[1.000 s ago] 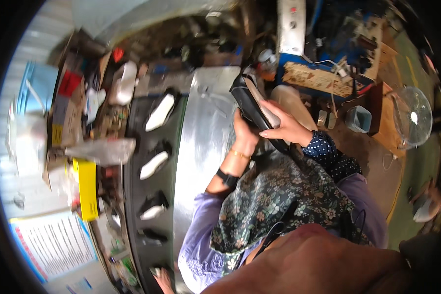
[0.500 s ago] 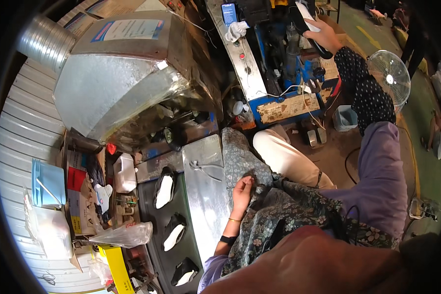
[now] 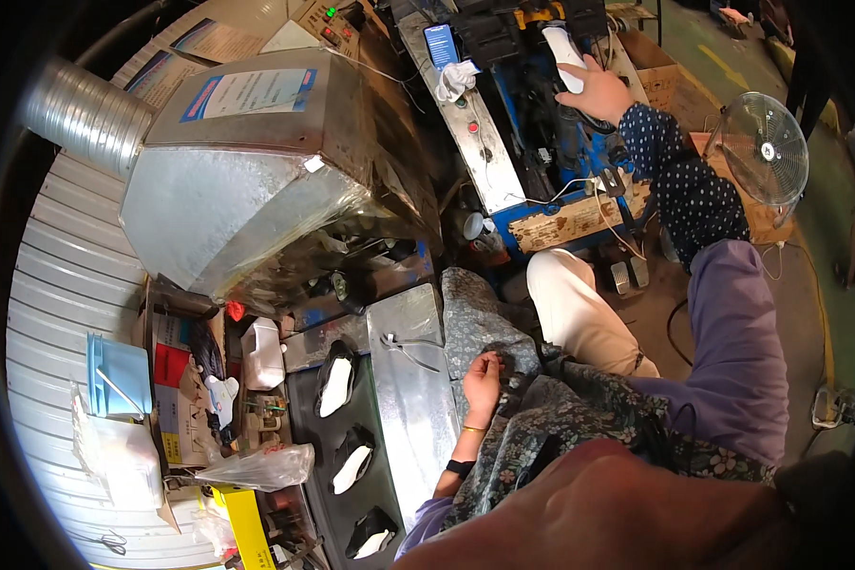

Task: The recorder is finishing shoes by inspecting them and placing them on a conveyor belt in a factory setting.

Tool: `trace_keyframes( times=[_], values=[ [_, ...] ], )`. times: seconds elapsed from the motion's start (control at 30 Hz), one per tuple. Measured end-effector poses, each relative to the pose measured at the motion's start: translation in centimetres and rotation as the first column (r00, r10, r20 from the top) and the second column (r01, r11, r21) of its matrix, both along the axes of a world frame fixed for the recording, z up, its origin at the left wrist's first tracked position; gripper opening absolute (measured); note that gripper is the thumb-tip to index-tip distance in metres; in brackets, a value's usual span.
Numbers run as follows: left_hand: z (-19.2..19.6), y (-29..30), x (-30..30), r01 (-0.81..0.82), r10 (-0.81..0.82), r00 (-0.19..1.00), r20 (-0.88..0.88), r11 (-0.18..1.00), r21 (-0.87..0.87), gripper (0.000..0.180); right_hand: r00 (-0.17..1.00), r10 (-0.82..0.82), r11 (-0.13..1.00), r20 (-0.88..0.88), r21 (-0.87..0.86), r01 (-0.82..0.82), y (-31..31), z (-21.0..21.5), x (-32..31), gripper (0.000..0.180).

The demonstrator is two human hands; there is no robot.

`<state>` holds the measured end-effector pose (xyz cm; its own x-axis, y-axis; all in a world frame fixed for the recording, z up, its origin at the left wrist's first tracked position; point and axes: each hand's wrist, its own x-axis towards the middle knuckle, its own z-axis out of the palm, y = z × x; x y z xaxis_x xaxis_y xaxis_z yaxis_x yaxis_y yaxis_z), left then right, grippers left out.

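At the far right, my right hand [image 3: 594,93] grips a black shoe with a white sole face [image 3: 562,52] turned up. It holds the shoe at the blue and black machine [image 3: 565,147]; the shoe's far end is partly hidden among the machine parts. My left hand [image 3: 482,380] rests against the dark flowered apron [image 3: 489,318], its fingers curled and pressed together. Whatever may be between those fingers is too small to make out. To its left, several black shoes with white sole faces, one of them the upper shoe [image 3: 334,388], lie in a row on a dark belt [image 3: 304,418].
A metal tool [image 3: 404,342] lies on the metal sheet beside the belt. A large metal hood [image 3: 228,190] with a silver duct [image 3: 100,114] fills the upper left. A phone [image 3: 440,46] and a white cloth [image 3: 456,82] lie on the machine's pale ledge. A fan [image 3: 765,147] stands right.
My right hand has brought the shoe left and slightly lower, in to the machine. My left hand stays by the apron, fingers still together. The whole view has shifted a little.
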<state>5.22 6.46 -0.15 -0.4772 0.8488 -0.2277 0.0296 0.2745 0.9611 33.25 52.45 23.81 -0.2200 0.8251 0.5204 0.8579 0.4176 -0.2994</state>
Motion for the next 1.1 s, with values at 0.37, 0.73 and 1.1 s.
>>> trace_keyframes(
  times=[0.37,0.73,1.1],
  values=[
    [2.5,-4.5,-5.6,-0.021,0.009,0.931,-0.364,0.999,-0.03,0.021,0.992,0.124,0.992,-0.024,0.007,-0.124,0.7,-4.2,1.2,0.061],
    [-1.0,-8.1,-31.9,-0.485,-0.14,0.204,-0.969,0.845,-0.224,0.067,0.885,0.456,0.879,-0.091,-0.111,-0.464,16.5,-4.7,1.1,0.055],
    [5.8,-12.3,-38.0,-0.288,-0.386,0.218,-0.896,0.852,-0.437,0.027,0.738,0.666,0.74,-0.108,-0.021,-0.672,-8.0,-15.5,-5.1,0.028]
  ],
)
